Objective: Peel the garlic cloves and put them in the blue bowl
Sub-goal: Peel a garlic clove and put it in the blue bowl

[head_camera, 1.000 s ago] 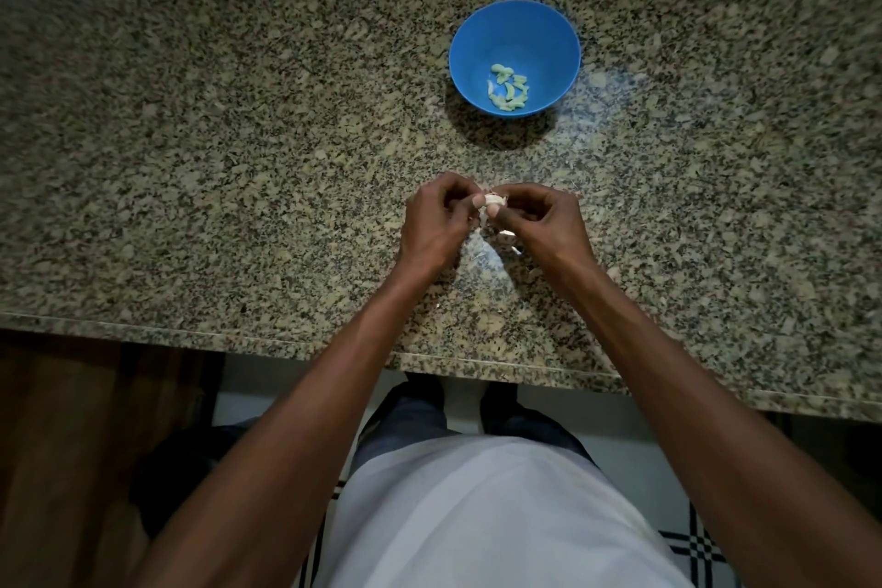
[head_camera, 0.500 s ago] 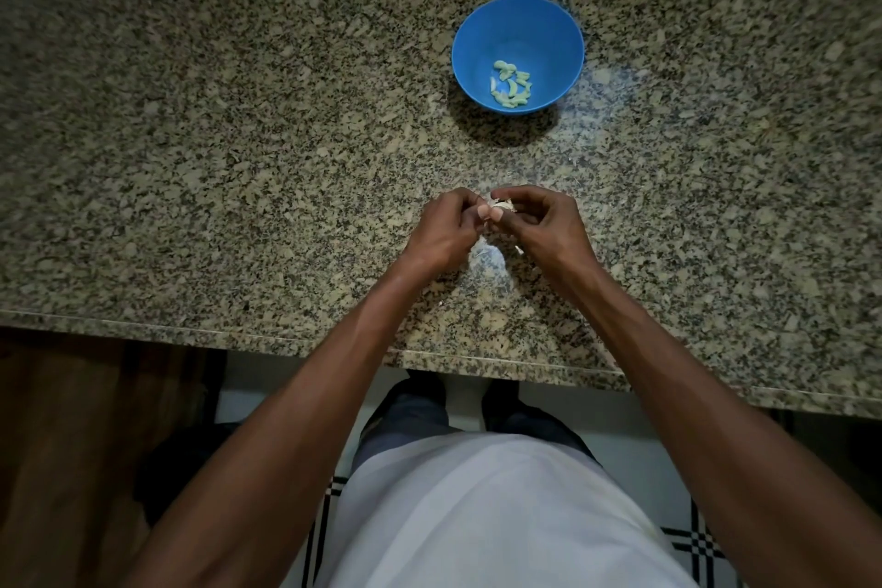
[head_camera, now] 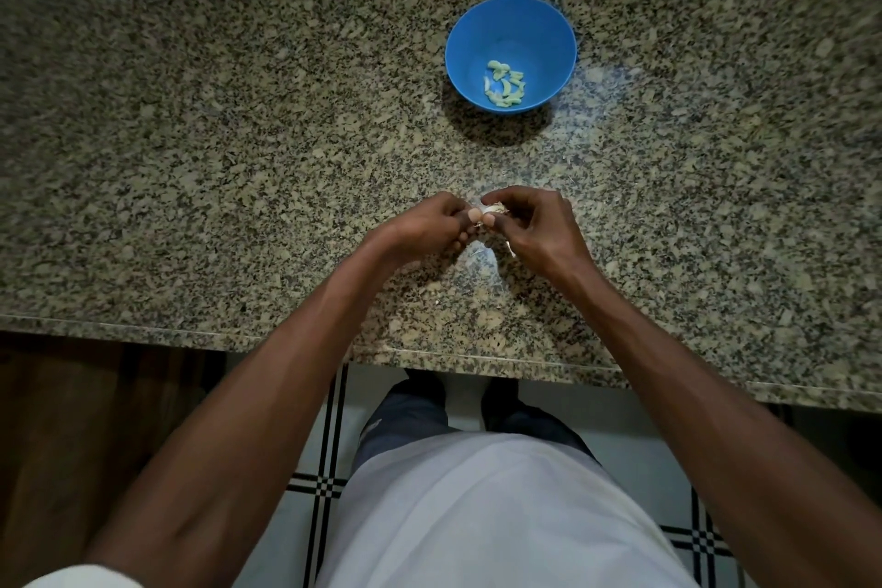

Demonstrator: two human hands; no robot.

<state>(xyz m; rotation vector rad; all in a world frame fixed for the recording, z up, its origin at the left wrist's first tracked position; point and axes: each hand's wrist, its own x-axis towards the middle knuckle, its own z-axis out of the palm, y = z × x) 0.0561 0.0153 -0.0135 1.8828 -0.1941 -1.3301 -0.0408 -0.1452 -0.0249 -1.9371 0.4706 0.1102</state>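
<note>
While the left hand (head_camera: 429,224) and right hand (head_camera: 534,224) meet over the granite counter (head_camera: 191,158), both pinch one garlic clove (head_camera: 491,209) between fingertips — farther back, the blue bowl (head_camera: 510,29) holds peeled cloves (head_camera: 505,88).

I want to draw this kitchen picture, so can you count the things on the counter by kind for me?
Blue bowl: 1
Heap of peeled garlic cloves in the bowl, too small to count singly: 1
Garlic piece pinched between the left hand and right hand: 1
Total: 3
</note>
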